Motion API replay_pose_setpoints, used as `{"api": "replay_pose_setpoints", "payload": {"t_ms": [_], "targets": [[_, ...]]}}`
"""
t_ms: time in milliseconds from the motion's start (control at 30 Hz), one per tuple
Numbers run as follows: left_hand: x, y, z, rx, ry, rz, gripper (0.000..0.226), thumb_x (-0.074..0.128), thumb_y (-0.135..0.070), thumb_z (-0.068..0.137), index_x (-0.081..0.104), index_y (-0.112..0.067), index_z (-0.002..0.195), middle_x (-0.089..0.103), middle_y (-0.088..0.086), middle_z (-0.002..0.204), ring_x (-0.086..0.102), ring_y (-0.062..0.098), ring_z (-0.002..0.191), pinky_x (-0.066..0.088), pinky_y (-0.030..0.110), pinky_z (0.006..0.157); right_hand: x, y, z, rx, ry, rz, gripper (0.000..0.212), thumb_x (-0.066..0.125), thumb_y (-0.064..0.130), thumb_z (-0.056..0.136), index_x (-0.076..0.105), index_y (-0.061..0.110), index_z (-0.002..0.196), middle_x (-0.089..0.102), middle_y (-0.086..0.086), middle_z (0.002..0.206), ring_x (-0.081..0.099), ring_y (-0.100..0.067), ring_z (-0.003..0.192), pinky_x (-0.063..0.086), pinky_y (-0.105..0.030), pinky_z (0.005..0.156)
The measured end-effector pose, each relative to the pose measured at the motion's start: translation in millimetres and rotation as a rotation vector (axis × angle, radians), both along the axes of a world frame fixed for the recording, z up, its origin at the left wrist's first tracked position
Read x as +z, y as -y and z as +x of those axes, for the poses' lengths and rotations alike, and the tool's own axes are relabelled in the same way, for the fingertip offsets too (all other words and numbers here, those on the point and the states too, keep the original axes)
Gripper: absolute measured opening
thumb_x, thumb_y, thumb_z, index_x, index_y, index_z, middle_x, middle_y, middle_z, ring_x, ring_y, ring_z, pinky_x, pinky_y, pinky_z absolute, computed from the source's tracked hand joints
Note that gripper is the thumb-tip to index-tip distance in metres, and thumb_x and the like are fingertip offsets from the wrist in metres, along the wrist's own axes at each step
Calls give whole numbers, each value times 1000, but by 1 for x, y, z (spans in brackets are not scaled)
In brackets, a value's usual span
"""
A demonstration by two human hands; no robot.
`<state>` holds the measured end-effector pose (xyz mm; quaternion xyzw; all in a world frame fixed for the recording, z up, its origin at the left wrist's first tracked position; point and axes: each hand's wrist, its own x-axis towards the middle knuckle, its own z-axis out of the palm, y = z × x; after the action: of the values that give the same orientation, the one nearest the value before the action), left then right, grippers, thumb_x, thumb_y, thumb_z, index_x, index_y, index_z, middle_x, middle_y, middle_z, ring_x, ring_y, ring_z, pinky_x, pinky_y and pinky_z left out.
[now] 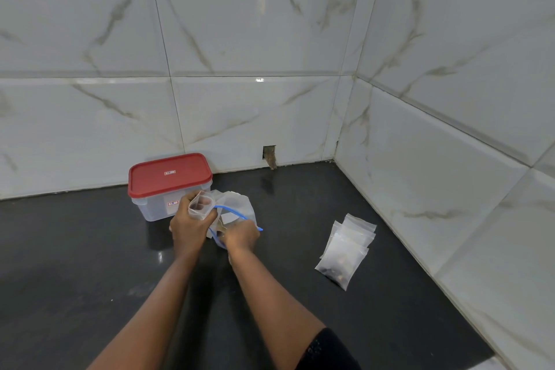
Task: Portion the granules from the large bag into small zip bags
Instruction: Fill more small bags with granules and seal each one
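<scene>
A large clear bag [237,207] with a blue zip rim stands open on the black counter. My right hand [240,237] reaches into its mouth, fingers hidden inside the plastic. My left hand [189,225] grips a small clear zip bag [200,204] held open just left of the large bag; something dark shows through it. A short pile of small zip bags [345,249] lies to the right, the nearest one holding dark granules.
A clear plastic box with a red lid [169,177] stands right behind my left hand, against the back wall. Marble-tiled walls meet in a corner at the right. The black counter [90,264] stretches to the left and in front.
</scene>
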<state>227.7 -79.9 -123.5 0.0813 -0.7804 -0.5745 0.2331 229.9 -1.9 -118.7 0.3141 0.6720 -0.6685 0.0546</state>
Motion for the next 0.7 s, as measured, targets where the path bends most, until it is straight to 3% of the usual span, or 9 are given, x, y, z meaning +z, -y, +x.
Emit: {"api": "replay_pose_setpoints", "payload": {"t_ms": [100,133,200,333,400,533,633,700], "targets": [[2,-2,-2,-14,1,-2,48,76,-4,72,57,-11,115,62,3,100,57,18,93,48,38,88,2,1,-2,-6,5,26,32,40,2,93,59,1,119,61,-13,119,63,-25,101,58,-33,80],[2,-2,-3,-19,3,-6,47,76,-5,71,58,-11,114,62,2,99,57,18,92,48,38,89,7,-2,2,-20,6,18,30,41,2,95,59,0,119,60,-13,120,62,-23,95,59,-23,67],[3,-3,-4,-21,8,-27,47,77,-9,72,58,-12,114,62,0,97,58,18,93,48,41,91,14,-10,6,-41,-5,39,29,39,1,97,56,-3,121,59,-14,120,58,-19,85,44,-7,37],[3,-6,-7,-46,27,-87,51,78,-14,73,55,-14,119,64,5,105,58,21,99,48,39,89,17,-19,4,-63,-11,100,31,35,3,100,55,-3,123,60,-15,120,64,-25,102,34,-6,30],[2,-7,-8,-64,45,-110,56,78,-19,73,53,-15,122,63,6,110,57,22,102,48,41,91,15,-21,1,-63,-5,100,29,40,3,98,57,-4,120,62,-16,117,66,-25,100,32,-3,28],[2,-11,-9,-83,67,-111,56,76,-22,75,50,-18,125,61,5,112,56,24,106,46,47,95,19,-31,0,-57,-16,84,25,49,3,95,57,-2,118,64,-13,116,67,-23,99,34,-4,32],[4,-14,-7,-73,80,-116,55,75,-22,77,49,-19,126,60,5,115,55,24,108,42,51,98,16,-36,-2,-65,-33,146,24,50,5,95,60,-1,116,65,-12,114,67,-23,101,50,-15,62],[2,-14,-8,-107,101,-144,59,75,-18,76,47,-19,127,59,5,117,54,24,110,42,51,98,13,-34,-4,-84,-52,135,22,49,2,92,67,1,104,68,-14,106,69,-27,93,58,-31,79]]}}
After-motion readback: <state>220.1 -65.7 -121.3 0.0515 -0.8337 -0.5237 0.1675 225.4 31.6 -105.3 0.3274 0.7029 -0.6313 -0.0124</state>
